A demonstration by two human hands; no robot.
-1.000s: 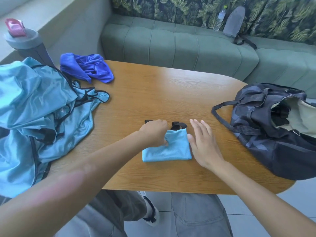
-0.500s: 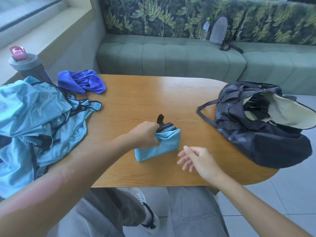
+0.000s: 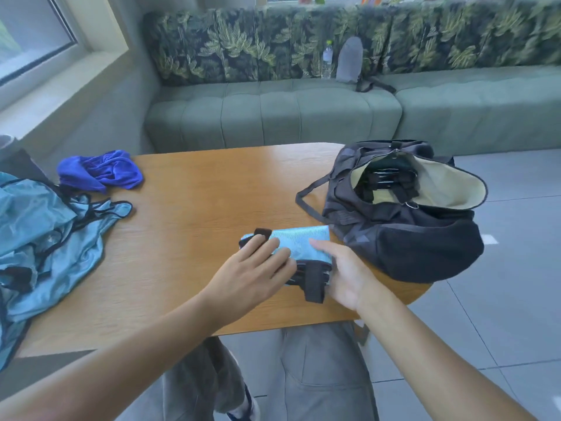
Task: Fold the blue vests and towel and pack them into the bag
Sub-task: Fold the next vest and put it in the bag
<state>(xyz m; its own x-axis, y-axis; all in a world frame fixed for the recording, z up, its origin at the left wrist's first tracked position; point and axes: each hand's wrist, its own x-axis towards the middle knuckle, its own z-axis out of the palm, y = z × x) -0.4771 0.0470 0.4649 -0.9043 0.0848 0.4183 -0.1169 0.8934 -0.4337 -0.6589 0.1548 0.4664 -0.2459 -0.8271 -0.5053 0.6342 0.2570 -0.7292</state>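
Note:
A folded light-blue vest (image 3: 303,242) with black straps lies on the wooden table (image 3: 197,208), right beside the open dark bag (image 3: 409,247). My left hand (image 3: 252,275) rests flat on the vest's near left part, fingers straight. My right hand (image 3: 349,275) holds the vest's right end, thumb on top and fingers hidden under the fabric. A heap of unfolded light-blue vests (image 3: 39,238) covers the table's left end. The crumpled dark-blue towel (image 3: 100,171) lies at the far left corner.
A dark drinking bottle (image 3: 12,159) stands behind the heap at the left edge. A green sofa (image 3: 273,117) runs behind the table, with a water bottle (image 3: 327,59) and a grey pouch (image 3: 349,60) on it. Grey tiled floor lies to the right.
The folded vest has been slid right across the table to the bag's side. My left hand went from gripping it to lying flat on it. My right hand came in and took its right end.

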